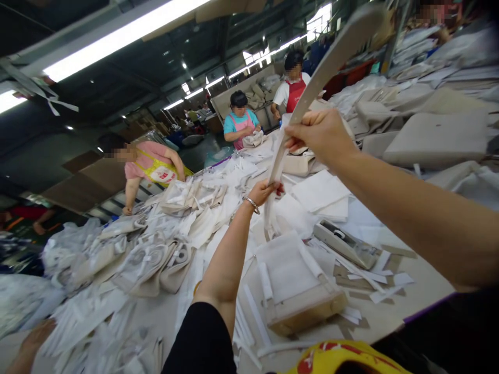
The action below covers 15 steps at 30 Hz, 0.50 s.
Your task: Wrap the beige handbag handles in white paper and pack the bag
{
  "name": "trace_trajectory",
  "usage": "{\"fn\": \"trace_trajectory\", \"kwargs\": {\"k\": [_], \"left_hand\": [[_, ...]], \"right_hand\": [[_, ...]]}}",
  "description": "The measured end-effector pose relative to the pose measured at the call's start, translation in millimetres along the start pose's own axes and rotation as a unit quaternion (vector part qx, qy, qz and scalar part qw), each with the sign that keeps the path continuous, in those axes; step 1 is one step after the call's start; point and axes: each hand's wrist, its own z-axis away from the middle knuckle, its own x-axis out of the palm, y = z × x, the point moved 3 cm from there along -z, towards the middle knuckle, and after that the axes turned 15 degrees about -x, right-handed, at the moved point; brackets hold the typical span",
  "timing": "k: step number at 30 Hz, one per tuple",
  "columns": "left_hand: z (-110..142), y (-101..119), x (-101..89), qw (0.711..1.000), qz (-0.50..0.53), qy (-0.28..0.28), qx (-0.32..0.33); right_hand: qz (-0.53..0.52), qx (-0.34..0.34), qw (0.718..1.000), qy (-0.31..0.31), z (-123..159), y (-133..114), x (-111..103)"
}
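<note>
A long beige strap (317, 78) is held up in front of me, slanting from upper right to lower left, its upper end blurred. My right hand (322, 132) pinches it around the middle. Lower down, my left hand (265, 193), with a silver bracelet at the wrist, is closed around the same strap. The strap's lower end hangs close to the worktable's pile of white sheets. Below my hands a beige bag piece (307, 314) lies with a white lining panel (286, 265) on top. To its right is a small beige case-like piece (343, 241) with a dark item in it.
White paper strips (378, 275) lie scattered on the table (421, 275). Beige bags (152, 265) and white sheets (319, 189) cover the left and middle. Stacked beige panels (440, 132) rise at right. Co-workers (156, 163) stand around the far side; another person's hand (37, 335) shows at lower left.
</note>
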Motion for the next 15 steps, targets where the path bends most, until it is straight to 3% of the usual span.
{"fn": "trace_trajectory", "kwargs": {"k": [3,7,10,15], "left_hand": [[-3.4,-67.8,-15.3,0.993,0.054,0.063,-0.087],[13.6,-152.3,-11.5,0.965,0.107,0.134,-0.199],[31.0,-177.4,-4.5,0.956,0.119,0.162,-0.215],[47.4,-184.7,-9.0,0.950,0.138,0.211,-0.185]], "right_hand": [[0.019,0.001,1.000,0.022,-25.0,-0.3,-1.9],[0.041,0.059,0.997,0.016,-37.8,28.9,-7.1],[0.033,0.089,0.995,0.028,-43.6,55.0,-11.9],[0.016,0.155,0.987,0.048,-54.6,79.6,-14.1]]}}
